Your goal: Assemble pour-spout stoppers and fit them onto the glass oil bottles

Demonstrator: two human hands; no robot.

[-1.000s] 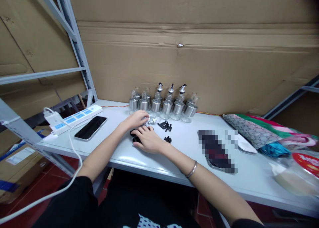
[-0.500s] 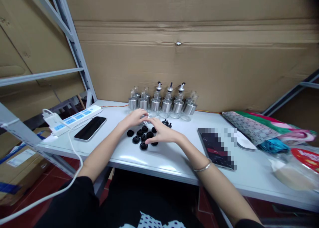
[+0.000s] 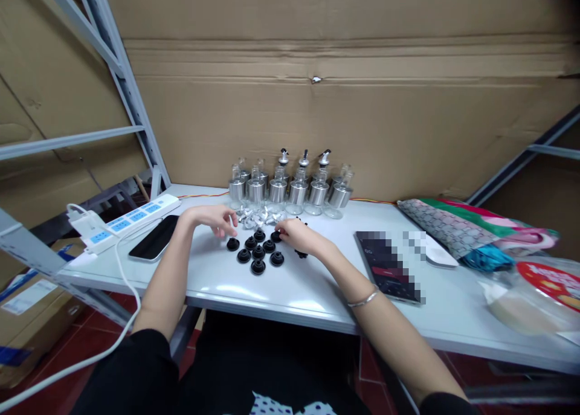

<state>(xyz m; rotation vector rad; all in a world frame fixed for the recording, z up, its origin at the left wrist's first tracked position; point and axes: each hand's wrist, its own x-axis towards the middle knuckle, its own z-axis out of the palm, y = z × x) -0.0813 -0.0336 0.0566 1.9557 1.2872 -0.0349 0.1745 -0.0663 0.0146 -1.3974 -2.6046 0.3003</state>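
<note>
Here your left hand (image 3: 212, 217) hovers just above the bench (image 3: 317, 282), fingers loosely curled with the tips apart and nothing clearly held between them; it sits just left of a small heap of silver spout pieces (image 3: 256, 220). Your right hand (image 3: 296, 235) rests near the middle of the bench, its fingers bent down onto a black stopper (image 3: 275, 236) at the right end of the cluster; whether they actually pinch it you cannot tell, since the fingertips cover it. The rest of the black stoppers (image 3: 258, 253) lie in a loose group between your two hands, toward the front edge, each standing apart from its neighbours. A few smaller black bits (image 3: 301, 255) peek out just beside your right palm.

Along the back edge stands a row of glass bottles with metal collars (image 3: 290, 191), three of them topped with pourers. Toward the left edge lie a white power strip (image 3: 129, 218) and a dark phone (image 3: 153, 246) beside it. To the right of your right wrist, which wears a thin bracelet (image 3: 365, 298), a tablet (image 3: 387, 267) lies flat, with folded patterned cloth (image 3: 457, 234) beyond it near the right end.
</note>
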